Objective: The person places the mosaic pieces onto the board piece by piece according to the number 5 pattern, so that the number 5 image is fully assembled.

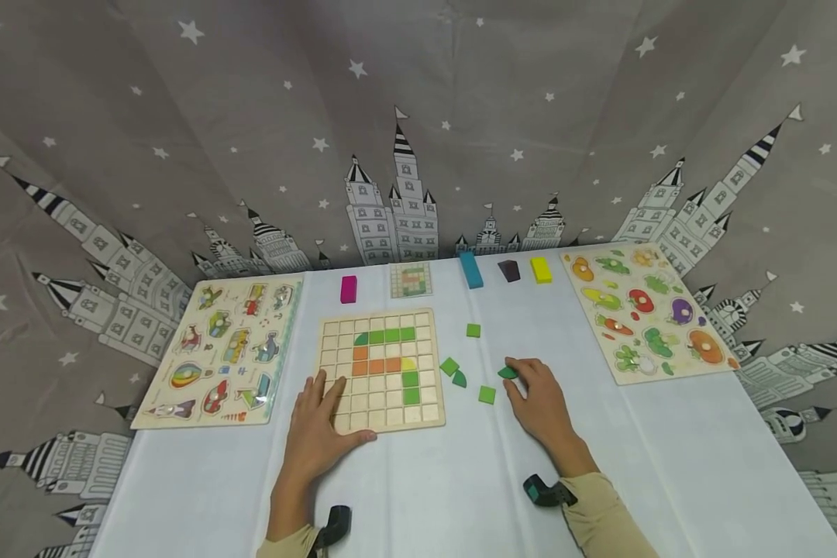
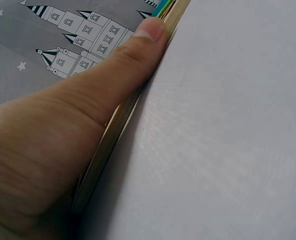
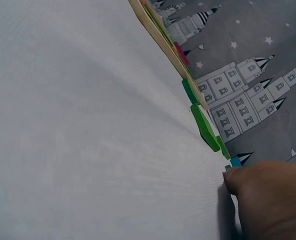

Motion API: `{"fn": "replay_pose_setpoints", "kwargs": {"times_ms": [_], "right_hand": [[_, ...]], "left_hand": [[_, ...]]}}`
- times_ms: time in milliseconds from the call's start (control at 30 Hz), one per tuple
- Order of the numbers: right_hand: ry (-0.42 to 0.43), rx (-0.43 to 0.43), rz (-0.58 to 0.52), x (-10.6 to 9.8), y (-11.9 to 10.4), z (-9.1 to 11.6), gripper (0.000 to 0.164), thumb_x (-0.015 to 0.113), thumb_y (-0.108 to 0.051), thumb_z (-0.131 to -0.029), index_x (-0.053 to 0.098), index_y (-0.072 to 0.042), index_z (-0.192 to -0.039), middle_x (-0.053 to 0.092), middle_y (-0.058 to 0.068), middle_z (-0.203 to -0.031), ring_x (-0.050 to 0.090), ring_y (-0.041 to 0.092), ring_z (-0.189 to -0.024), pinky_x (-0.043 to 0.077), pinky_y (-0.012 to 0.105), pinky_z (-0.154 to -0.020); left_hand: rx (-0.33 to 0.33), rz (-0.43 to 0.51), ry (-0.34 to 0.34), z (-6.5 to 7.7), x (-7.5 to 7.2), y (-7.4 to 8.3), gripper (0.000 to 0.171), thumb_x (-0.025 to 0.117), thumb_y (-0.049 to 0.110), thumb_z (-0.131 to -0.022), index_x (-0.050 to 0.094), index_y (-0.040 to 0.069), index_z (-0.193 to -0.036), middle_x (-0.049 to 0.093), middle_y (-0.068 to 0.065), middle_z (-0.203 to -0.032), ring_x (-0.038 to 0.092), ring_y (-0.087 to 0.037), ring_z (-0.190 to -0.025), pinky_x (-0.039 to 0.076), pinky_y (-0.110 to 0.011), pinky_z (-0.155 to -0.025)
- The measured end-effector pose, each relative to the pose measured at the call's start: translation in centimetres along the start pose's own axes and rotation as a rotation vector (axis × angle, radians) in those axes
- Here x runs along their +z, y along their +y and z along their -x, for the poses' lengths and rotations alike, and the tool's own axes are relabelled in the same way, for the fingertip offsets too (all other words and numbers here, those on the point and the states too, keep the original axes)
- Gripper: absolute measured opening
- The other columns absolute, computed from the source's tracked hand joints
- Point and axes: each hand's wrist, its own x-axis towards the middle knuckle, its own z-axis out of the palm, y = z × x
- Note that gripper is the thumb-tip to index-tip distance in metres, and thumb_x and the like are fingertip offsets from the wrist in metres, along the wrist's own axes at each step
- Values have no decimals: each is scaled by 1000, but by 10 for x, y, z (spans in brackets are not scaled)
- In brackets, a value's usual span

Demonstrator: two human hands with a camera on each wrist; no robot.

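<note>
A wooden grid board (image 1: pixel 418 415) lies in the middle of the table in the head view. In its cells sit a dark green rounded tile (image 1: pixel 361 339), several green squares (image 1: pixel 392 335), several orange squares (image 1: pixel 377 366) and a yellow rounded tile (image 1: pixel 408 363). Over the board's near left corner spreads my left hand (image 1: pixel 318 434), its thumb along the near edge, as the left wrist view (image 2: pixel 113 75) also shows. To the right of the board, my right hand (image 1: pixel 540 399) pinches a dark green rounded tile (image 1: pixel 507 373) between thumb and forefinger. In the right wrist view that tile is mostly hidden.
Loose green squares (image 1: pixel 487 395) and another dark green rounded tile (image 1: pixel 459 378) lie between board and right hand. Behind stand a pattern card (image 1: pixel 411 280) and magenta (image 1: pixel 349 289), blue (image 1: pixel 470 270), dark (image 1: pixel 509 270) and yellow blocks (image 1: pixel 540 270). Picture puzzles flank them: vehicles (image 1: pixel 205 341), vegetables (image 1: pixel 631 372).
</note>
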Motion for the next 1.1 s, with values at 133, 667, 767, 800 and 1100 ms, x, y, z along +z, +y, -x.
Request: {"fn": "replay_pose_setpoints", "kwargs": {"times_ms": [133,667,767,800,1100], "right_hand": [[-10,29,-5,1,-2,-2,40,77,-19,-92,69,-7,-130,69,16,-121,65,33,-113,56,50,-94],[-49,-41,-59,2,-9,-1,36,75,-16,-94,69,-10,-129,69,10,-117,68,27,-109,58,46,-89],[-60,-100,-94,4,-16,0,35,75,-16,-93,70,-12,-128,70,8,-116,68,25,-108,58,45,-89],[-70,-122,-105,4,-19,0,35,75,-15,-93,70,-12,-128,70,7,-116,68,24,-109,58,45,-90],[-281,-362,-128,26,-60,4,29,75,-18,-93,74,-16,-122,68,0,-114,65,15,-108,58,32,-89]], "left_hand": [[-5,2,3,1,-1,0,119,88,65,-63,39,11,-157,14,-21,-171,4,-47,-158,6,-64,-128],[-2,-5,0,3,0,-3,118,87,66,-64,39,11,-157,14,-22,-170,5,-48,-157,7,-65,-128],[14,-3,15,3,0,-3,117,87,66,-64,40,11,-156,16,-23,-170,6,-48,-157,8,-65,-127],[17,-2,17,3,0,-3,117,87,66,-64,40,11,-157,16,-23,-170,6,-48,-157,8,-65,-127],[29,-1,27,2,-1,-1,117,87,65,-64,40,10,-156,16,-23,-169,7,-49,-157,9,-65,-127]]}}
